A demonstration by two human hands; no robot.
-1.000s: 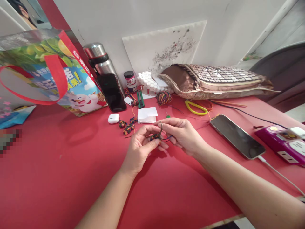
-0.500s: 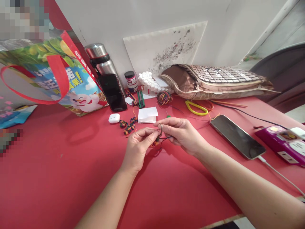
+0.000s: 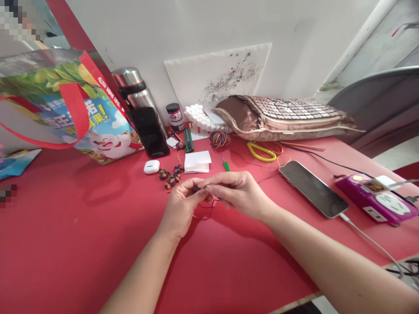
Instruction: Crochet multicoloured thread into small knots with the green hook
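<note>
Over the middle of the red table, my left hand [image 3: 181, 203] and my right hand [image 3: 240, 192] meet at their fingertips. Both are closed on a small bundle of dark and coloured cord [image 3: 195, 190], mostly hidden by the fingers. Thin loose cord ends [image 3: 209, 211] hang beneath, one dark and one orange. Just beyond my left hand lie several knotted multicoloured cord balls [image 3: 172, 178]. A folded white paper [image 3: 197, 162] sits behind my fingertips, and to its right is a green-handled tool [image 3: 226, 166] with a thin metal tip.
A yellow-handled pair of scissors [image 3: 262, 152] and a wound cord ball [image 3: 220, 139] lie farther back. On the right are a charging phone [image 3: 314, 188] and a purple power strip [image 3: 376, 198]. A white earphone case [image 3: 152, 166], upright phone [image 3: 150, 133], steel flask [image 3: 144, 98] and shopping bag [image 3: 98, 126] stand left.
My right fingertips have moved in against the left ones, and the cord loop that showed between them is now covered. The whole view has shifted slightly.
</note>
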